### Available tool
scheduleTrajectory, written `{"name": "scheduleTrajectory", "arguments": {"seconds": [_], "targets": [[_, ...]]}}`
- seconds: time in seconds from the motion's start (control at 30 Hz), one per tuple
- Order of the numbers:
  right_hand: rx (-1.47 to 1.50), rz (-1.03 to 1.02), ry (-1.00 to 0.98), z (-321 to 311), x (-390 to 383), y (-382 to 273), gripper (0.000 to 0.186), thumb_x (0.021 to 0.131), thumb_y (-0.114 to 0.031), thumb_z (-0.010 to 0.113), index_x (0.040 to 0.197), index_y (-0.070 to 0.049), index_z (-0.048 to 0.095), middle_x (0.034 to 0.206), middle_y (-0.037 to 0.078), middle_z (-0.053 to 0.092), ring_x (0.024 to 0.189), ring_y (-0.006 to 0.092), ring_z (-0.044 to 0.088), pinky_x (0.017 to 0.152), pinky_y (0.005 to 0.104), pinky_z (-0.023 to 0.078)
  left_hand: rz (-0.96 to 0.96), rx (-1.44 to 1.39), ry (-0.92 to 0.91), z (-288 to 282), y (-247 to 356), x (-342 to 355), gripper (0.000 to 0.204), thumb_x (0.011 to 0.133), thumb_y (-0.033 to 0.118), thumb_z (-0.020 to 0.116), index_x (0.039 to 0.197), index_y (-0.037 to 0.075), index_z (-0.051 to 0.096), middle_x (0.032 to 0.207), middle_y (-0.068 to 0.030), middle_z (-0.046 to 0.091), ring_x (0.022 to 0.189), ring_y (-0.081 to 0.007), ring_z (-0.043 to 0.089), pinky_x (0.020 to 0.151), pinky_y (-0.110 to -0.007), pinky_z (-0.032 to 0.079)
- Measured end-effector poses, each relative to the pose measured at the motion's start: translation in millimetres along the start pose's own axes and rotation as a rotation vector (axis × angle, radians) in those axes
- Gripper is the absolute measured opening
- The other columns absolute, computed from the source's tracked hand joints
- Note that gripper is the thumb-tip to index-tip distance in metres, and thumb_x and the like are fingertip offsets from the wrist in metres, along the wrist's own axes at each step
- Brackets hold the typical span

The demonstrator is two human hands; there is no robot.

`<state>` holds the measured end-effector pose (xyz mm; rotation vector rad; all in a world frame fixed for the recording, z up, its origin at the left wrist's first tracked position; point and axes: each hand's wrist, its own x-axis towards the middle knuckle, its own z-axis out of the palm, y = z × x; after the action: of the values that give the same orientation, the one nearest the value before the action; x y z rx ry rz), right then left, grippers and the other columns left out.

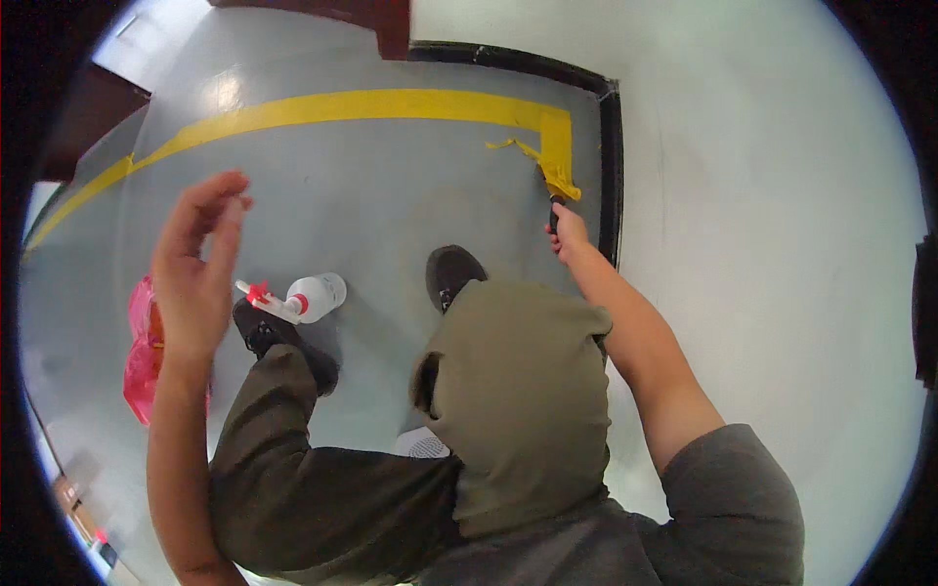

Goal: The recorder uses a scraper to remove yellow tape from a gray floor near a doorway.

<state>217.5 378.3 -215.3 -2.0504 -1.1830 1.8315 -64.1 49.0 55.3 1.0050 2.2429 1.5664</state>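
My right hand [569,234] grips the black handle of a scraper [555,213], whose blade end is at crumpled, peeled yellow tape [559,178] at the corner of a yellow floor line [391,104]. My left hand [200,254] is raised over the floor with fingers loosely bent and apart, holding nothing I can see. Right of it, a white spray bottle with a red-and-white trigger head [315,298] stands beside my left shoe [256,337]. A pink plastic bag [142,381] lies to the left, partly behind my left arm.
A black edge strip [611,166] borders the grey floor [371,186] at right and top, beside a pale surface [752,244]. Dark red-brown fixtures [107,107] stand at the top and upper left. Some small items lie at the lower-left rim.
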Motion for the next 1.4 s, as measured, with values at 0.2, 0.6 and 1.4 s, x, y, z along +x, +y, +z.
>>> {"name": "scheduleTrajectory", "arguments": {"seconds": [0.2,0.6,1.4], "targets": [[-0.133,0.011,-0.165,12.5,-41.0,33.4,0.032,0.089,-0.042,0.051,0.091,-0.01,0.049,0.064,0.003,0.053,0.043,0.0097,0.036,0.036,0.0251,0.026,-0.08,-0.115,-0.045,-13.4,-0.1,-15.6,0.025,0.092,0.008,0.049,0.115,-0.001,0.054,0.11,-0.0095,0.059,0.098,-0.0163,0.058,0.088,-0.03,0.046],[-0.117,0.056,-0.129,28.1,-30.8,22.9,0.031,0.087,-0.042,0.054,0.09,-0.011,0.051,0.065,0.003,0.054,0.043,0.01,0.036,0.037,0.0254,0.028,-0.134,-0.109,-0.004,-11.2,2.3,-16.1,0.025,0.09,0.004,0.048,0.112,-0.001,0.056,0.105,-0.0088,0.061,0.083,-0.0127,0.058,0.08,-0.026,0.047],[-0.196,-0.239,0.028,-54.0,5.7,50.3,0.03,0.087,-0.038,0.055,0.083,-0.008,0.056,0.065,0.003,0.049,0.046,0.0122,0.043,0.042,0.0274,0.034,-0.158,-0.032,-0.015,-9.9,-18.1,-13.1,0.025,0.091,0.007,0.049,0.113,-0.002,0.055,0.109,-0.0102,0.059,0.084,-0.0128,0.057,0.081,-0.027,0.046]]}}
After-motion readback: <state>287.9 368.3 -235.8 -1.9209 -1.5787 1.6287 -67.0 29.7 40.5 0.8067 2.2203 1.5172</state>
